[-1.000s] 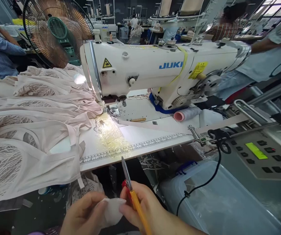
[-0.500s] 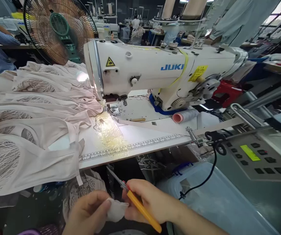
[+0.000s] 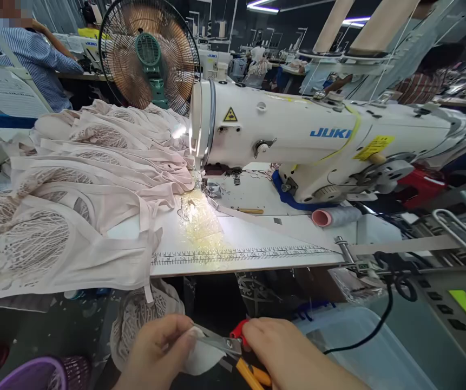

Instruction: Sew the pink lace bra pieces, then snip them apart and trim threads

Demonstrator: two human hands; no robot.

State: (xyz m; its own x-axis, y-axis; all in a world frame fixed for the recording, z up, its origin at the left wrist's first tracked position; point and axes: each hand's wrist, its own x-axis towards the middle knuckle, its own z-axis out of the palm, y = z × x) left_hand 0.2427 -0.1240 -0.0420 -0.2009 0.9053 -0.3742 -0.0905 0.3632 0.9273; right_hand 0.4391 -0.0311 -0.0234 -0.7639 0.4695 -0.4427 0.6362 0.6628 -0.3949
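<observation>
Low in the head view, my left hand (image 3: pixel 157 352) pinches a small white fabric piece (image 3: pixel 202 356). My right hand (image 3: pixel 287 355) grips thread snips (image 3: pixel 233 352) with orange and red handles, their blades lying across the white piece toward my left fingers. Both hands sit below the front edge of the sewing table (image 3: pixel 241 260). A white JUKI sewing machine (image 3: pixel 317 143) stands on the table behind them. A heap of pale pink lace garments (image 3: pixel 74 189) covers the table's left half.
A standing fan (image 3: pixel 149 54) turns behind the garments. A person in a striped shirt (image 3: pixel 33 54) works at the far left. A pink thread spool (image 3: pixel 332 216) lies by the machine base. A control panel (image 3: pixel 460 309) and a clear plastic bin (image 3: pixel 362 352) sit at right; a purple basket (image 3: pixel 38 374) sits bottom left.
The snips have swung from pointing up to lying flat across the white piece. My view has turned left, so the machine and the fan now sit further right in frame.
</observation>
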